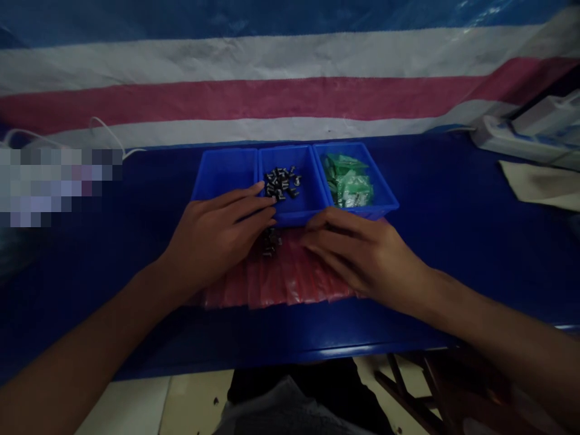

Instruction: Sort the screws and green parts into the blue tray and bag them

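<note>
My left hand (217, 232) reaches over the near edge of the middle blue bin (299, 208) with its fingers stretched out. Small black screws (281, 181) lie in that bin by the fingertips. Under the same hand, a few more black screws (272, 241) rest on a row of overlapping red plastic bags (290, 281). My right hand (357, 248) is over the right part of the bags, close to the bins' front rim. Its fingers are bent and drawn together, and whatever is between them is hidden.
The right blue bin (385, 196) holds green plastic packets (347, 178). A left blue bin (229, 169) adjoins the middle one. White power strips (512, 142) and a pale cloth-like piece (539, 184) lie at the right of the blue table (435, 187). A striped sheet (290, 96) hangs behind.
</note>
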Tool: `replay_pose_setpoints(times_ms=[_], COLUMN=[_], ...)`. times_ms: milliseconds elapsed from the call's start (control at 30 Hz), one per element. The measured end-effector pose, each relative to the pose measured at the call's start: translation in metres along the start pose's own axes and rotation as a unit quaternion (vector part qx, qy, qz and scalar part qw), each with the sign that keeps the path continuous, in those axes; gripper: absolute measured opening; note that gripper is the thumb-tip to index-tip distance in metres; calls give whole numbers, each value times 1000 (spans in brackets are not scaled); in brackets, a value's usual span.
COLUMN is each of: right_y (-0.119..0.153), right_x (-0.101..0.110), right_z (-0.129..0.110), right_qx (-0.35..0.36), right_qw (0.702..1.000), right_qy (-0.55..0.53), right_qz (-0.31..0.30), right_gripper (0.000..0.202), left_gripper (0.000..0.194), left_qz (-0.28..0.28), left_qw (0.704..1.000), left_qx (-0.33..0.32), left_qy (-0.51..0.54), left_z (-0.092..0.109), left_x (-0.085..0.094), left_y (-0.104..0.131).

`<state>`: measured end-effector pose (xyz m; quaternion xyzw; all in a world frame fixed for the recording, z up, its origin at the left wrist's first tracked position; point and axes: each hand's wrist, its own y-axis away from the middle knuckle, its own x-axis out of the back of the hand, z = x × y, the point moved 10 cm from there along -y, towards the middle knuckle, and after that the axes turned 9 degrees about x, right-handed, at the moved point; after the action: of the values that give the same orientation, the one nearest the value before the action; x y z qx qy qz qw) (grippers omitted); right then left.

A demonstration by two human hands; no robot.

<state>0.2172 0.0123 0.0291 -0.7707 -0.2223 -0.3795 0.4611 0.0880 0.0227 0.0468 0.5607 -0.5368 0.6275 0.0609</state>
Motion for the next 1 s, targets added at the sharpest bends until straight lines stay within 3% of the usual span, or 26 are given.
replay_pose_setpoints(times_ms=[67,133,267,333,467,500,567,633,700,800,900,1000], right_y=[-1,1,12,16,12,12,10,2,-5,-9,-16,-24], right_x=[7,3,-33,-37,-7,1,14,19,7,-21,-43,-52], right_z=[8,20,22,24,45,46,42,24,0,-16,-17,-19], right_qx=[-62,-143,-275,-305,-282,-268,-224,-129,-11,76,81,82], right_qw=[989,954,802,765,801,822,892,964,996,994,978,962], right_qy=[-126,-259,-528,-566,-512,-479,-361,-206,-83,30,115,162], right_qz=[46,53,-44,-45,126,154,156,108,33,-69,-155,-202], right_gripper=[16,12,11,15,34,35,28,26,32,37,41,27], left_gripper=[13,14,16,15,16,17,19,20,24,24,14,18], left_qz=[-8,-15,-16,-15,-11,-13,-13,-7,-4,0,18,18], left_qw=[1000,1000,1000,1000,1000,1000,1000,1000,1000,1000,1000,1000], left_qx=[3,8,9,7,-8,-12,-7,0,-5,-25,-15,-7], left_qy=[1,-1,-7,-11,-20,-20,-19,-17,-18,-13,-1,6], left_z=[-1,-2,-2,-2,2,3,1,-1,-2,1,-1,-2], left_x=[-1,-3,-3,-3,-1,-1,0,1,1,-1,1,2], left_y=[0,0,1,1,1,1,0,1,2,3,1,0])
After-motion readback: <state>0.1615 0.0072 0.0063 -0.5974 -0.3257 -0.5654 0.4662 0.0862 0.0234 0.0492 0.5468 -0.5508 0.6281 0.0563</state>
